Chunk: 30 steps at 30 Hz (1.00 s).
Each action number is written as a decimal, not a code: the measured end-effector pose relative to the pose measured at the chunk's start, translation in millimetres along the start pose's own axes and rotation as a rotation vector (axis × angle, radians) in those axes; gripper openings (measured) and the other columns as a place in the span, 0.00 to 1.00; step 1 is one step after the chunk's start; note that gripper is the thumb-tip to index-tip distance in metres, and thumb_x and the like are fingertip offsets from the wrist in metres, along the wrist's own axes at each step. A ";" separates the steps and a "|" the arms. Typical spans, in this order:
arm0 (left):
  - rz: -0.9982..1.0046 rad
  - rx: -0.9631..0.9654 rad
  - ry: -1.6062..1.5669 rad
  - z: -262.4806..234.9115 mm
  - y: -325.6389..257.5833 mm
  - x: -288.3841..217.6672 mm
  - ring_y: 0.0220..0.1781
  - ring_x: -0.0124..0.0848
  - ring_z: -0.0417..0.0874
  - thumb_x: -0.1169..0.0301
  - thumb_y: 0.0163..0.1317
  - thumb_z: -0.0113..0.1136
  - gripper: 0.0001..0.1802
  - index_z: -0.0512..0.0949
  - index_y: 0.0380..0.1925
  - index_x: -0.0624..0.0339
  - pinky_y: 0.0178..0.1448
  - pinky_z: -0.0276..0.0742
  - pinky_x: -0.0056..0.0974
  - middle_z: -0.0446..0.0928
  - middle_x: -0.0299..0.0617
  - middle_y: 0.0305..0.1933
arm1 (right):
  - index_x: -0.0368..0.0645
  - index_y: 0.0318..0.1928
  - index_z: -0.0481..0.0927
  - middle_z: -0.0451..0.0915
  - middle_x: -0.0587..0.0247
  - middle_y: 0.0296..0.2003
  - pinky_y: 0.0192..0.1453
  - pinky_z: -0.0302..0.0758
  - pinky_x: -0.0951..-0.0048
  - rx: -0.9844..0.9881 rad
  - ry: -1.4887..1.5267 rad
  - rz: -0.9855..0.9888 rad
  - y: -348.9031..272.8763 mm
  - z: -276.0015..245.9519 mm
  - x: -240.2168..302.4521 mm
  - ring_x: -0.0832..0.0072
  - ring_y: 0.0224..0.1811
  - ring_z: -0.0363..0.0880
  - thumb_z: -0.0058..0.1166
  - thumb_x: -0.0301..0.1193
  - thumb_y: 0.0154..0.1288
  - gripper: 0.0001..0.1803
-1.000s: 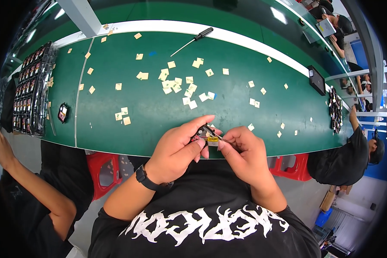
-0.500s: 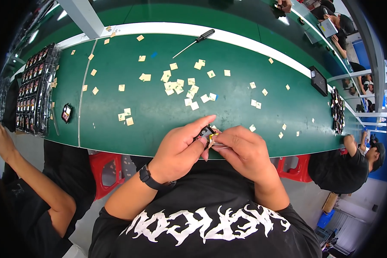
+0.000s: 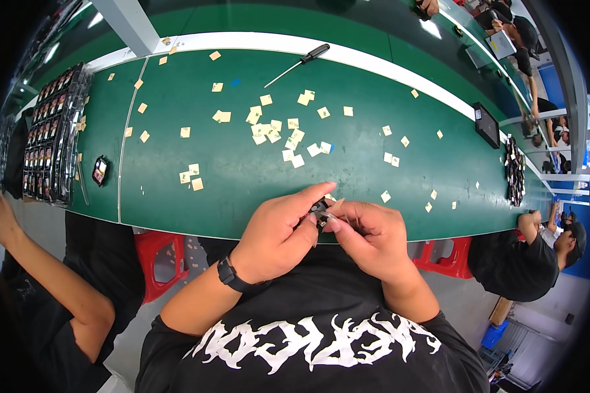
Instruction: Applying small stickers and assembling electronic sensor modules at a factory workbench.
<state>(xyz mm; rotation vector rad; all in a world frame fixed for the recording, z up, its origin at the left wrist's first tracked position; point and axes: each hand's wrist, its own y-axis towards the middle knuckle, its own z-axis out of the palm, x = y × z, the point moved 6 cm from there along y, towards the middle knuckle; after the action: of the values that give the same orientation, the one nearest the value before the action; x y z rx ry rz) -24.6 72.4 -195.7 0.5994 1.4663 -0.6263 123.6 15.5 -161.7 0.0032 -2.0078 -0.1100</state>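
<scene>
Small dark part [image 3: 318, 211] pinched between left hand [image 3: 278, 232] and right hand [image 3: 367, 236], at the near edge of the green table [image 3: 242, 170]. Both sets of fingertips closed on it, touching; long axis not discernible. Scattered tan squares [image 3: 275, 128] well apart, toward the table's middle.

Now drawn nearer the body, off the green table [image 3: 242, 177] edge: left hand [image 3: 278, 232] and right hand [image 3: 367, 236], closed tighter over the small dark part [image 3: 319, 211], hiding more of it.
</scene>
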 end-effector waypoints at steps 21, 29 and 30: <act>0.095 0.120 0.018 -2.6 -6.0 -2.9 0.36 0.32 0.82 0.83 0.67 0.45 0.35 0.61 0.76 0.63 0.46 0.80 0.36 0.80 0.46 0.54 | 0.32 0.36 0.81 0.79 0.69 0.31 0.34 0.70 0.83 -0.188 0.670 0.493 5.9 16.7 -28.9 0.86 0.31 0.73 0.67 0.18 0.64 0.06; -0.049 0.019 -0.159 3.5 -6.0 -2.5 0.37 0.27 0.83 0.83 0.71 0.47 0.32 0.61 0.75 0.64 0.40 0.80 0.32 0.80 0.47 0.54 | 0.38 0.35 0.81 0.75 0.77 0.27 0.32 0.65 0.83 -0.057 0.462 0.488 8.7 17.5 -28.5 0.92 0.29 0.67 0.66 0.26 0.69 0.07; -0.095 -0.055 -0.274 2.7 -6.4 1.5 0.37 0.26 0.83 0.83 0.72 0.48 0.31 0.61 0.75 0.64 0.39 0.80 0.30 0.79 0.48 0.54 | 0.38 0.35 0.81 0.75 0.77 0.27 0.32 0.65 0.83 -0.056 0.462 0.483 9.0 17.7 -25.7 0.92 0.29 0.67 0.66 0.26 0.69 0.07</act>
<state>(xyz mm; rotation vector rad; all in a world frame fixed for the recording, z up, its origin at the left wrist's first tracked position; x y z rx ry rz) -27.3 66.0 -197.0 0.3856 1.2546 -0.7104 119.0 27.1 -191.7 -0.4506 -1.4965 0.1339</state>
